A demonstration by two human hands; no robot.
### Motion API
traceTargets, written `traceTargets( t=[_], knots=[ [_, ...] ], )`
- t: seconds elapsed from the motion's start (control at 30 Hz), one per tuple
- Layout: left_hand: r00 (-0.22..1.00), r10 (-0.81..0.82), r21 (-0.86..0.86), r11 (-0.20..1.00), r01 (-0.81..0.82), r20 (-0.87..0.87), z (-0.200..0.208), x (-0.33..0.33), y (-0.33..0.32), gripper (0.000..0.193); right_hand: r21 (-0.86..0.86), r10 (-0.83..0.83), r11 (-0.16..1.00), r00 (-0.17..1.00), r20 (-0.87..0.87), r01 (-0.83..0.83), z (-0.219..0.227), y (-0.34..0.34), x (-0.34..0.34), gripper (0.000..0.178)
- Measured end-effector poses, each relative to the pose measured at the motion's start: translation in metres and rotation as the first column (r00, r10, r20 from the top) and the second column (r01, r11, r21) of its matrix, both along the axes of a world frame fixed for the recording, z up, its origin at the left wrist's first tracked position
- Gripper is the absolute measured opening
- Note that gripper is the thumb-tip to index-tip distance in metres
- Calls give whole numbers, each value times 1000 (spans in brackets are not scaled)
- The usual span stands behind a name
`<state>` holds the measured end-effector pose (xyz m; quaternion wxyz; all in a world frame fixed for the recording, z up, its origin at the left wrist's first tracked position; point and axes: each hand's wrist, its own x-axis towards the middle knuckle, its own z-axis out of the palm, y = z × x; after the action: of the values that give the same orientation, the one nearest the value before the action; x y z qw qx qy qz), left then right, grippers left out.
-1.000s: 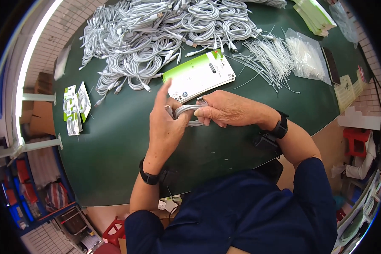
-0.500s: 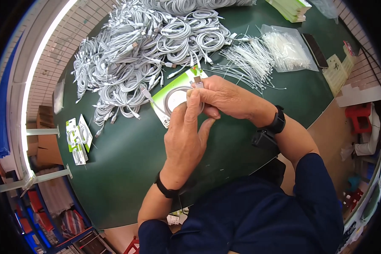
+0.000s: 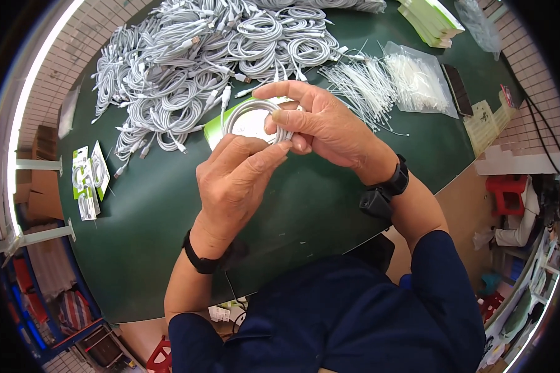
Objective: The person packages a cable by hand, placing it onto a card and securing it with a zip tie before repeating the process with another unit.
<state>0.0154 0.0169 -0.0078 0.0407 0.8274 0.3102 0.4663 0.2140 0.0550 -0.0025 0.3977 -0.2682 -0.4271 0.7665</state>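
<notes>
A grey-white charging cable [image 3: 283, 133], wound into a round coil, is held up between my two hands over the green table. My left hand [image 3: 230, 180] pinches the near side of the coil with thumb and fingers. On the coil's right side, the thumb of my right hand [image 3: 333, 127] presses the loops against its fingers, while its index finger stretches out over the top. One cable plug [image 3: 226, 96] sticks up at the coil's left. Behind the coil lies a green and white packaging card [image 3: 213, 132], partly covered by the cable and my hands.
A large heap of coiled grey-white cables [image 3: 168, 93] fills the far left. White cable ties [image 3: 361, 87] lie loose beside a clear bag of ties [image 3: 417, 81] and a dark phone [image 3: 456, 90]. Green cards [image 3: 430, 22] stand stacked far right; packaged cables [image 3: 88, 180] lie left.
The cable has gone from a loose loop with its plug up at my right fingers to a tighter, thicker coil. My left hand has moved left and down; my right index finger has stretched out.
</notes>
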Motion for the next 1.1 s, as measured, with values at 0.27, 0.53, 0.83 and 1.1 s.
traceTargets(
  t=[0.27, 0.53, 0.83, 1.1],
  knots=[
    [997, -65, 0, 998, 65, -30, 14, -21, 2, 35, 547, -186, 837, 942, 280, 3, 5, -5, 3, 52],
    [977, -76, 56, 994, 89, -201, 25, -22, 6, 32, 944, -513, 242, 796, 320, -223, 0, -6, -12, 48],
    [905, -128, -6, 991, 137, -405, 26, -24, 13, 29, 875, -411, 312, 778, 476, -370, -14, 3, -1, 37],
    [924, -182, -88, 983, 162, -337, 32, -26, 10, 30, 833, -237, 484, 876, 420, -269, -7, 5, 9, 34]
  ],
)
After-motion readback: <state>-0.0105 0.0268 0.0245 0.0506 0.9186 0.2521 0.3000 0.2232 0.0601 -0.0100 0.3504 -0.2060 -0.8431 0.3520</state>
